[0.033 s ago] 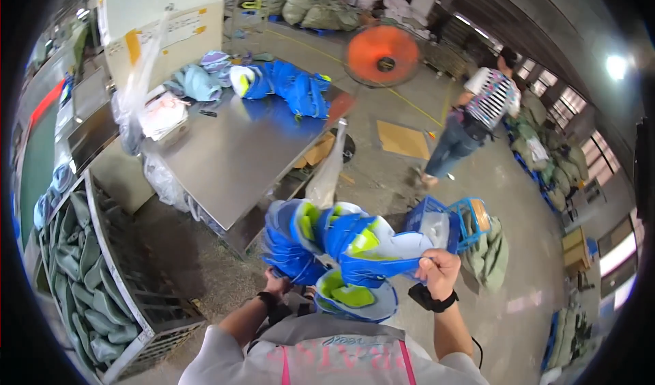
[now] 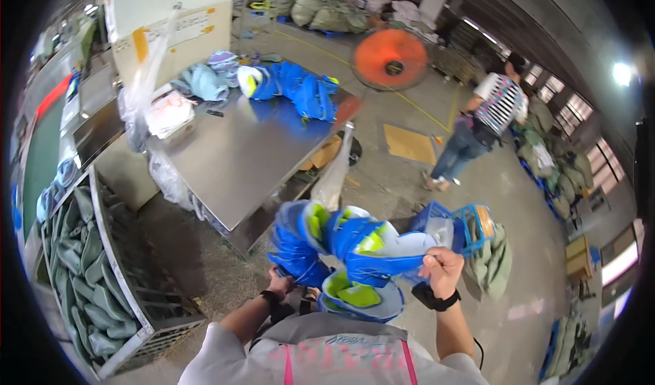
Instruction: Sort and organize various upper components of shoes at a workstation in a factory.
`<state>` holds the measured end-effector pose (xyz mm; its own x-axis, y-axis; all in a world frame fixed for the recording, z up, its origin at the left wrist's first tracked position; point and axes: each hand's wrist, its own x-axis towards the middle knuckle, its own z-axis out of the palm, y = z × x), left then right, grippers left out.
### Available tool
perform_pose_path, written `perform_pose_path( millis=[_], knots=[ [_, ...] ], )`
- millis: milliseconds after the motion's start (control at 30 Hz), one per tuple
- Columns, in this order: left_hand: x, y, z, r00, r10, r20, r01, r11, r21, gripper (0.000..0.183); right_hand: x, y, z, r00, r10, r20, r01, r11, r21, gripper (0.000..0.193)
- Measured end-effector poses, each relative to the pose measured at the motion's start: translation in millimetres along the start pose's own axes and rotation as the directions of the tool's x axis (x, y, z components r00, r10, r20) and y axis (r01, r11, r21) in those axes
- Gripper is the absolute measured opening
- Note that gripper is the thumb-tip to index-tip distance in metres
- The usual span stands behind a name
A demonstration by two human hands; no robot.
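Observation:
A curved bundle of nested blue shoe uppers (image 2: 327, 238) with yellow-green and white linings hangs in front of me above the floor. Between the thumb and fingers of my right hand (image 2: 443, 270) is the pale-edged end of the blue upper at the bundle's right. My left hand (image 2: 280, 282) is closed at the bundle's lower left side, its fingers partly hidden underneath. Close to my body, another blue upper (image 2: 361, 296) curls with its yellow-green inside facing up; whether it joins the bundle I cannot tell.
Ahead stands a metal table (image 2: 232, 153) bearing more blue uppers (image 2: 293, 88) and light-blue pieces (image 2: 208, 81). A crate (image 2: 147, 334) of grey-green pieces is at left. Blue baskets (image 2: 471, 228) stand to the right. Beyond are an orange fan (image 2: 390, 59) and a person (image 2: 481, 119).
The whole view has shifted slightly, so the table and surroundings sit a little farther right. Both hands keep their hold on the blue uppers.

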<state>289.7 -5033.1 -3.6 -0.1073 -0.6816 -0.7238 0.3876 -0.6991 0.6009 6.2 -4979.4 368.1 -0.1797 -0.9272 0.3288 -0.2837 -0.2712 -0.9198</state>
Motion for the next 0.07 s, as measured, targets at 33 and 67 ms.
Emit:
perform_pose_path(
  millis=[33, 67],
  knots=[
    [10, 6, 4, 1.000, 0.029, 0.001, -0.029, 1.000, 0.003, 0.075, 21, 6, -3, 0.999, 0.023, -0.034, -0.024, 1.000, -0.005, 0.006],
    [19, 13, 2, 0.987, 0.097, 0.128, -0.098, 0.995, -0.005, 0.077, 39, 12, 2, 1.000, 0.014, 0.004, -0.014, 1.000, 0.016, 0.006]
  ],
)
